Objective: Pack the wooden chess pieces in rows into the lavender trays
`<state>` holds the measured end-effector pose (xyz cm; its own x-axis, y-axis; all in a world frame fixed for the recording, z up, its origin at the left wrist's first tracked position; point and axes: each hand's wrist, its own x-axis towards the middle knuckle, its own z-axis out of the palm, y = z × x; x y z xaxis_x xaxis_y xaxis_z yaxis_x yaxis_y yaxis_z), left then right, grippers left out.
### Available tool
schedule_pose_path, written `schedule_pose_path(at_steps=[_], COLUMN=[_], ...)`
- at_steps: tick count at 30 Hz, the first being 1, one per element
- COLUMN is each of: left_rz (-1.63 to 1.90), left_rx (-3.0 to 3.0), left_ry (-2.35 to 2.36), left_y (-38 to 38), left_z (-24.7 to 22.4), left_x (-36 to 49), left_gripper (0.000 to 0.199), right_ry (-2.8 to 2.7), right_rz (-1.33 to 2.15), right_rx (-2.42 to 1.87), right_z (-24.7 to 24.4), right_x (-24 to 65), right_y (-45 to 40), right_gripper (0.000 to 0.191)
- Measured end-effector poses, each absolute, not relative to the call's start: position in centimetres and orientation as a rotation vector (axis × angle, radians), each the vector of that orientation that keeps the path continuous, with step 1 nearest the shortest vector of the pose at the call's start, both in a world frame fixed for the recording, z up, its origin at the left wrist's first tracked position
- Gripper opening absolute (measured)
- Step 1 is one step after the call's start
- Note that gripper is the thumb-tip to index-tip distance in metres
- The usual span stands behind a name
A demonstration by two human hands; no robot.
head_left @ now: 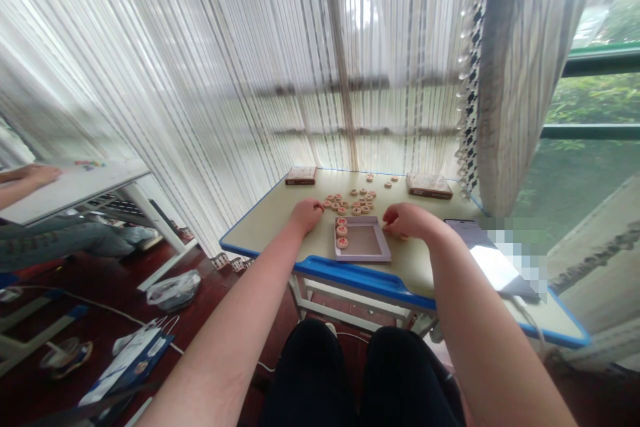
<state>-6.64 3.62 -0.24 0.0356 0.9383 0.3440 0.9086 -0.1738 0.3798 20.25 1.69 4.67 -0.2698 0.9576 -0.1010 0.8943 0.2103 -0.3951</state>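
A shallow pale lilac box tray (pixel 385 248) lies on the desk with three round Chinese chess pieces (pixel 342 243) in a column along its left side, their red characters facing up. Behind it spreads a loose cluster of more wooden chess pieces (pixel 356 211). My left hand (pixel 307 215) rests at the cluster's left edge, fingers drawn together; whatever is between the fingertips is too small to make out. Beside the tray's right wall, my right hand (pixel 407 221) is curled in a pinch, with a pale chess piece seemingly at its fingertips. Other pieces lie partly hidden under this hand.
Two flat boxes (pixel 301 175) (pixel 429 185) lie at the desk's back corners. A phone or tablet (pixel 460 230) with a cable lies right of my arm. Blue trim edges the desk (pixel 270 213). At left, another person's hand (pixel 43 175) rests on a white table.
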Motion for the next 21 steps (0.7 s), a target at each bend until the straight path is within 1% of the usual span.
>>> schedule_pose_path(at_steps=[3, 8, 12, 14, 16, 18, 21], left_rz=[0.813, 0.834, 0.860, 0.856, 0.849, 0.842, 0.843], left_rx=[2.207, 2.209, 2.216, 2.223, 2.230, 2.223, 2.211], left_ry=[1.994, 1.981, 1.985, 1.986, 1.983, 1.992, 2.006], left_y=[3.6, 3.5, 3.9, 4.1, 4.2, 4.2, 4.3], left_z=[-0.3, -0.5, -0.9, -1.0, -1.0, -1.0, -0.8], left_x=[-6.6, -6.7, -7.0, -7.0, -7.0, -7.0, -6.9], left_gripper=[0.025, 0.025, 0.024, 0.025, 0.025, 0.025, 0.025], right_ry=[-2.297, -2.274, -2.322, -2.326, -2.262, -2.221, -2.389], right_rz=[0.631, 0.603, 0.608, 0.510, 0.342, 0.267, 0.389], right_rx=[-1.727, -1.748, -1.788, -1.796, -1.773, -1.666, -1.406], right_z=[4.6, 4.2, 3.9, 4.0, 4.3, 4.6, 4.7], right_x=[20.3, 20.4, 20.4, 20.4, 20.1, 19.4, 17.7], right_y=[1.5, 1.5, 2.1, 2.3, 2.1, 1.4, -0.2], right_gripper=[0.035, 0.036, 0.026, 0.022, 0.021, 0.021, 0.018])
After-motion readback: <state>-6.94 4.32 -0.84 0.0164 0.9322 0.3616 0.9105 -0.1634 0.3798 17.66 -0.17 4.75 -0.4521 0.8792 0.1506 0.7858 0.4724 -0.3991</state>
